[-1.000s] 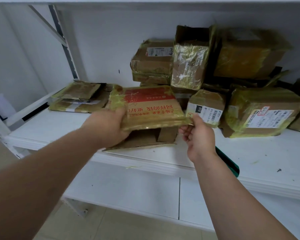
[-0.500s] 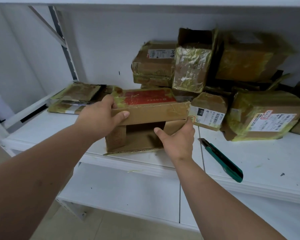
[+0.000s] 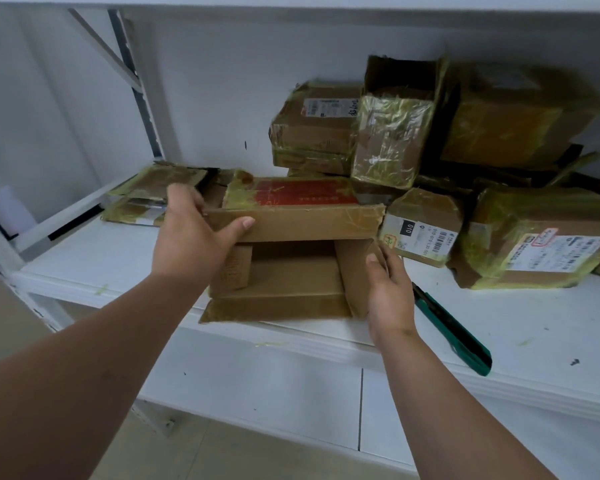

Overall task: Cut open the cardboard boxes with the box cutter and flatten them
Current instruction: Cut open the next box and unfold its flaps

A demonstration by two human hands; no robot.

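On the white shelf (image 3: 499, 327), near its front edge, an opened cardboard box (image 3: 291, 271) lies on its side with the open end facing out and a red print on its top. The left hand (image 3: 191, 237) grips the upper flap, thumb over the front, fingers curled behind. The right hand (image 3: 388, 289) holds the right side flap, thumb inside it, fingers around its outer edge. Just right of that wrist lies a green box cutter (image 3: 454, 336), touching neither hand. Behind and to the right sit taped boxes (image 3: 534, 233) in a pile; flattened cardboard (image 3: 153, 195) lies at the left.
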